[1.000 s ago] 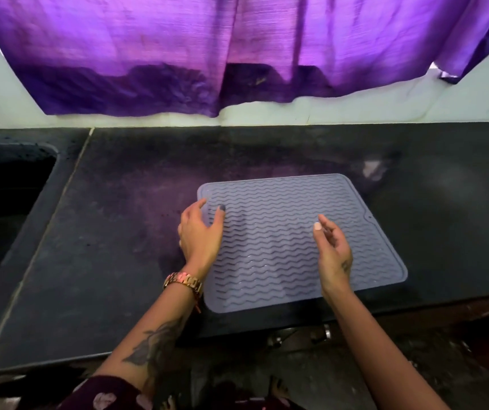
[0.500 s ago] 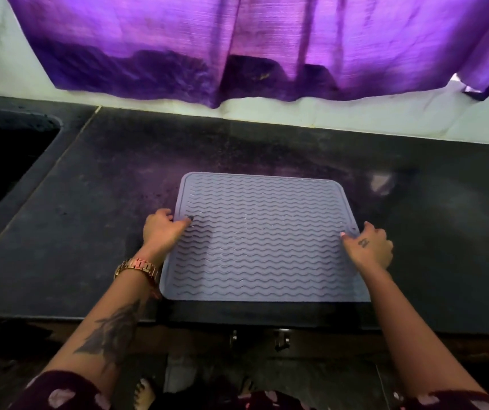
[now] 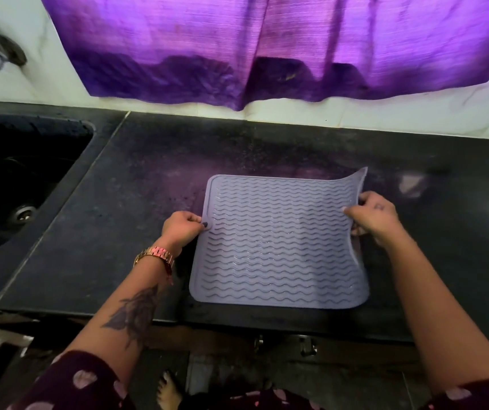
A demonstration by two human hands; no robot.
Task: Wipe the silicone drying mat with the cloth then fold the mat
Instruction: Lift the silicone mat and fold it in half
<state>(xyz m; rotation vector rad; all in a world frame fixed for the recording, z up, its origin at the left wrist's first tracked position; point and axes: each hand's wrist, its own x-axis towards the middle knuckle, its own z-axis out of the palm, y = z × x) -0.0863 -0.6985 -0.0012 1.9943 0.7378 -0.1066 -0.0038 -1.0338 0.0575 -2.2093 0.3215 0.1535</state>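
Across counter: left hand pinching mat left edge; right hand gripping, lifting right edge, fold heading leftward.

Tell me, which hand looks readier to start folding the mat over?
Probably the right hand: it pinches the mat's right edge, already lifted and curling. The left hand grips an edge lying flat.
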